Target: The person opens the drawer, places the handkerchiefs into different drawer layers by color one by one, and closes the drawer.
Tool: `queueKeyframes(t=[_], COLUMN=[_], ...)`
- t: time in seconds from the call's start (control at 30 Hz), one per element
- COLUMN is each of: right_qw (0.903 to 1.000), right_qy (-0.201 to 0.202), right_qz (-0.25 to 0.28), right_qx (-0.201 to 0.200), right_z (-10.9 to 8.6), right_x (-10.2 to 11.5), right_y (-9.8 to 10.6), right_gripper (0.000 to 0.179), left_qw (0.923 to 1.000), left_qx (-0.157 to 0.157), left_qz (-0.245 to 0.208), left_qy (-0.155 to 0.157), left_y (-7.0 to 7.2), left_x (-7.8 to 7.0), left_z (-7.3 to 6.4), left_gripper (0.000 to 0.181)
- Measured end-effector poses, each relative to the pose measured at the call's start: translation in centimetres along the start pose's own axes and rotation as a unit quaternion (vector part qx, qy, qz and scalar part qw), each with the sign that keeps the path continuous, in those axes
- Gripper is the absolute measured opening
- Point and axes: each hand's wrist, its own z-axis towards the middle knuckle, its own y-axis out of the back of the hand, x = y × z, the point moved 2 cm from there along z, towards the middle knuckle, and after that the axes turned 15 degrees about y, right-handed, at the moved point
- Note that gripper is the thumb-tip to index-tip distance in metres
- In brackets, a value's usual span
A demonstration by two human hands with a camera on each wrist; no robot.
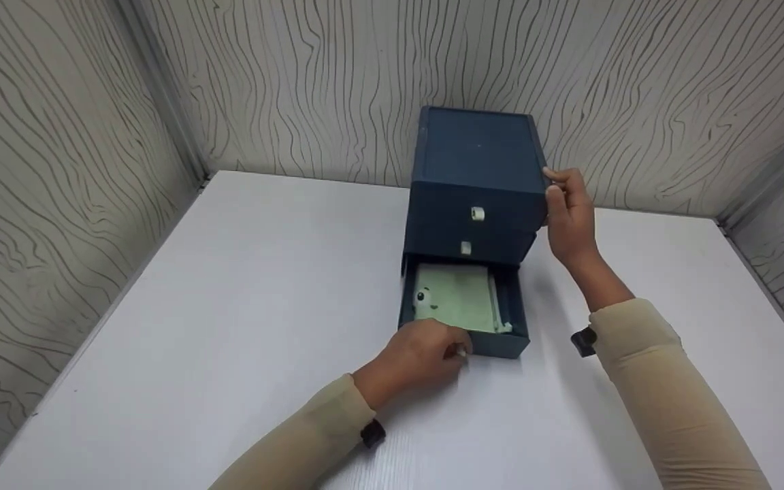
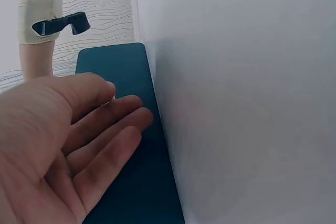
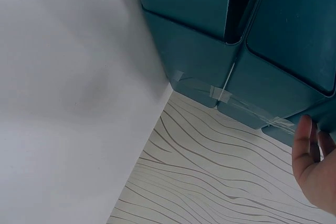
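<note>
A dark blue drawer unit with three stacked drawers stands on the white table, its bottom drawer pulled out toward me. My left hand is at that drawer's front, pinching its small pale pull tab between thumb and forefinger. Inside the drawer lies a pale green pouch with an animal face. My right hand presses its fingertips against the unit's upper right side, near the front corner. In the right wrist view, its fingers reach up to the blue side wall.
The two upper drawers are closed and carry pale pull tabs. Clear tape runs along the unit's side. Behind the white table rises a wood-patterned wall, with similar panels at left and right.
</note>
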Motion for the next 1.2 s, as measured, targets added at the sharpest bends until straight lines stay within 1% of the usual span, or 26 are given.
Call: queueKeyframes(t=[0.07, 0.2, 0.43, 0.5, 0.57, 0.77, 0.83, 1.0, 1.2], right_qw=[1.0000, 1.0000, 1.0000, 1.0000, 1.0000, 1.0000, 1.0000, 1.0000, 1.0000], right_qy=[-0.003, -0.005, -0.006, -0.005, -0.003, -0.007, -0.009, -0.002, 0.003], right_qz=[0.003, 0.003, 0.001, -0.002, -0.003, -0.002, 0.000, 0.004, 0.009], right_qx=[-0.003, -0.003, 0.005, 0.006, 0.004, -0.002, -0.003, -0.003, -0.001], right_z=[-0.1, -0.1, 0.3, 0.4, 0.4, 0.0, -0.1, -0.1, 0.0], right_x=[-1.1, -0.9, 2.5, 2.8, 2.6, -0.4, -0.9, -0.9, 0.3], right_y=[0.0, 0.0, -0.1, -0.1, -0.1, 0.0, 0.0, 0.0, -0.1], right_gripper=[0.041, 0.040, 0.039, 0.038, 0.039, 0.037, 0.038, 0.040, 0.042], left_qw=[1.0000, 0.9999, 0.9998, 0.9997, 0.9997, 0.9991, 0.9985, 0.9965, 0.9951], left_qx=[0.002, 0.007, 0.006, 0.005, 0.003, 0.012, 0.017, 0.020, 0.010], left_qz=[-0.002, -0.003, -0.008, -0.009, -0.007, -0.019, -0.029, -0.055, -0.068], left_qy=[0.002, 0.009, 0.019, 0.021, 0.023, 0.036, 0.043, 0.059, 0.071], left_y=[0.1, 0.2, 0.3, 0.3, 0.4, 0.5, 0.5, 0.5, 0.6], left_x=[0.0, -0.1, 0.0, 0.1, 0.2, 0.4, 0.5, 0.7, 0.8], left_z=[0.1, 0.3, 1.0, 1.2, 1.4, 2.2, 2.4, 3.1, 3.7], left_gripper=[0.015, 0.015, 0.016, 0.016, 0.015, 0.015, 0.015, 0.017, 0.016])
